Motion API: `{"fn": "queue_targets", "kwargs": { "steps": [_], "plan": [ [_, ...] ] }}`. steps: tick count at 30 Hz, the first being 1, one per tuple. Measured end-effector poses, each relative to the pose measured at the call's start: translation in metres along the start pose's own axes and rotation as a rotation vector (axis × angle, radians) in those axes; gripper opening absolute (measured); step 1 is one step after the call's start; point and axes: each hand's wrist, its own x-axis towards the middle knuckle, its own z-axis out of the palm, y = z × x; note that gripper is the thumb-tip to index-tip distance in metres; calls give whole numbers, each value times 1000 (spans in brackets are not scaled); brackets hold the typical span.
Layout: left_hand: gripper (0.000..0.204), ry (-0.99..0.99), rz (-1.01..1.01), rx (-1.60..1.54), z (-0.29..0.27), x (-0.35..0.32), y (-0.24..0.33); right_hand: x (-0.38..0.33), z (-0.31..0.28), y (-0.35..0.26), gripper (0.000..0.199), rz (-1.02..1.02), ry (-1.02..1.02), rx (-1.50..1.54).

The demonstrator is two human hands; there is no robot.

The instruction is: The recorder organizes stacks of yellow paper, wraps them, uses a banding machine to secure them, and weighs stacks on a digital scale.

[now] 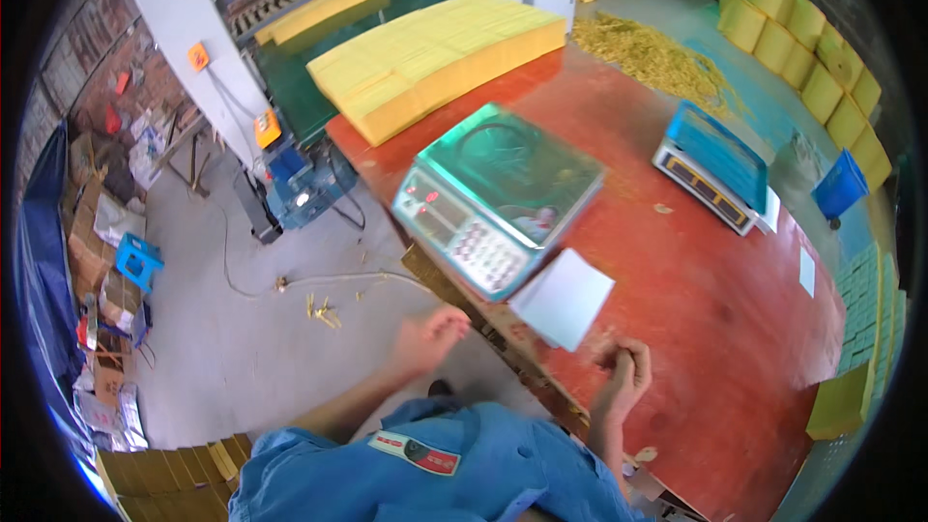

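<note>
My left hand (433, 336) hangs in the air off the near edge of the red table, below the scale. Its fingers are curled and slightly blurred, and nothing shows in them. Over the table's near side is my right hand (626, 379), its fingers bent inward; whatever they may hold is hidden. Closest to both hands lies a small stack of white paper sheets (563, 300), touching the front corner of a counting scale (498, 193). The scale has a shiny greenish metal pan, a keypad and red lit digits. Neither hand touches the paper or the scale.
A long stack of yellow sheets (435, 63) covers the far left of the red table (696, 329). A second scale with a blue tray (715, 159) stands at the right. Left of the table is a grey machine (193, 39), with a cable (338, 278) along the floor.
</note>
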Motion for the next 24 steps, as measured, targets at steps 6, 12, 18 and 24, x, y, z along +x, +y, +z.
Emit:
{"fn": "queue_targets", "kwargs": {
  "steps": [6, 12, 18, 24],
  "plan": [
    [22, 82, 153, 424, -187, 70, 0, -54, 191, 21, 20, 251, -552, 153],
    [37, 99, 330, 585, -266, 183, 11, -64, 314, 53, 20, 404, -813, 199],
    [44, 21, 424, 778, -296, 320, -22, -27, 403, 95, 19, 459, -924, 234],
    [49, 90, 410, 863, -322, 452, -67, 2, 467, 114, 14, 513, -954, 184]
  ]
}}
